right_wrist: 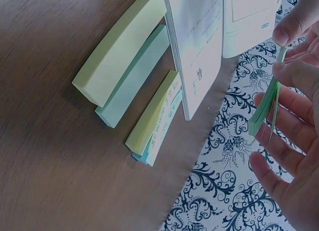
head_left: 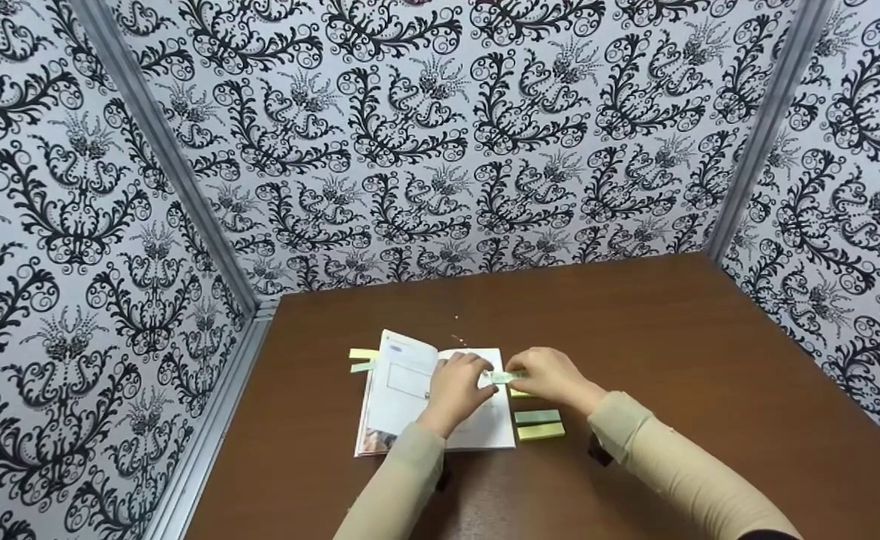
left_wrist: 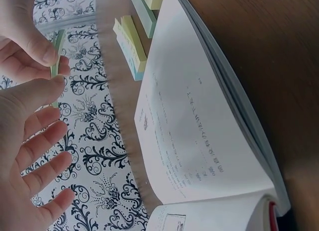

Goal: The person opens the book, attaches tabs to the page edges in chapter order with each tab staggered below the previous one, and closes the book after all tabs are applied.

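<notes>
A thin pad of green sticky notes (head_left: 500, 377) is held up over the right page of an open book (head_left: 477, 431). My left hand (head_left: 456, 386) pinches one end of it between thumb and forefinger, other fingers spread. From the other side, my right hand (head_left: 552, 375) grips the pad; in the right wrist view, a few strips fan apart from the green pad (right_wrist: 264, 109). Below the hands, a yellow pad with writing (right_wrist: 154, 111) lies with a blue one (right_wrist: 139, 156) against the book's right edge.
Nearer me, a green pad (head_left: 537, 416) and a thicker yellow pad (head_left: 541, 431) lie side by side right of the book. Yellow (head_left: 363, 353) and green strips (head_left: 361, 367) jut from the book's left edge. Patterned walls (head_left: 424, 150) enclose the brown table (head_left: 635, 315).
</notes>
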### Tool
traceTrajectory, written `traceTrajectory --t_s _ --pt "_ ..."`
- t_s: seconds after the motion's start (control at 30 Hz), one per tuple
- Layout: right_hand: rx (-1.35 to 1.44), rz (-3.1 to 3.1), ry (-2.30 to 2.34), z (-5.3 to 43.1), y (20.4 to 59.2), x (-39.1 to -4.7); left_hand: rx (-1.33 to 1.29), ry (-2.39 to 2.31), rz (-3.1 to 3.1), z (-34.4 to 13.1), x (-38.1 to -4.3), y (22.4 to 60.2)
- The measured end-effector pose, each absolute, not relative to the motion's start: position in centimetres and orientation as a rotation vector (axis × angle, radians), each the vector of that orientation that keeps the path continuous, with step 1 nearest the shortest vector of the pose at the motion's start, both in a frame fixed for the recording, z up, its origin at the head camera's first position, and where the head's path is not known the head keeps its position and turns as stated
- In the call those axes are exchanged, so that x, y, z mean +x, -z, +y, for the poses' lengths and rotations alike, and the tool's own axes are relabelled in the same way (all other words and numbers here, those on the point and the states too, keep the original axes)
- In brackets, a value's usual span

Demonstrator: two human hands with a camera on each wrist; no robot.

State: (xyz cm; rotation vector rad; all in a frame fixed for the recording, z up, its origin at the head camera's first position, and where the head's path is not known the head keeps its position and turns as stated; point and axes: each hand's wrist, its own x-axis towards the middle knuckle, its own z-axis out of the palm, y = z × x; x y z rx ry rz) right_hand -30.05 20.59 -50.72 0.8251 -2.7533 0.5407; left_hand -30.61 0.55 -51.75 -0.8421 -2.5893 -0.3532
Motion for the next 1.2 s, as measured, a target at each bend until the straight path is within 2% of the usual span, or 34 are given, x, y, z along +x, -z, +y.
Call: traceTrajectory --t_s 0.43,1.2 --pt "0.896 -2.705 -0.597 20.64 50.97 -29.99 -0.857 0.365 -2.613 0.48 -30.53 52.04" --pt "0.849 -2.814 -0.798 21.03 50.54 -30.37 -0.884 0.369 -2.601 0.38 -30.54 52.06"
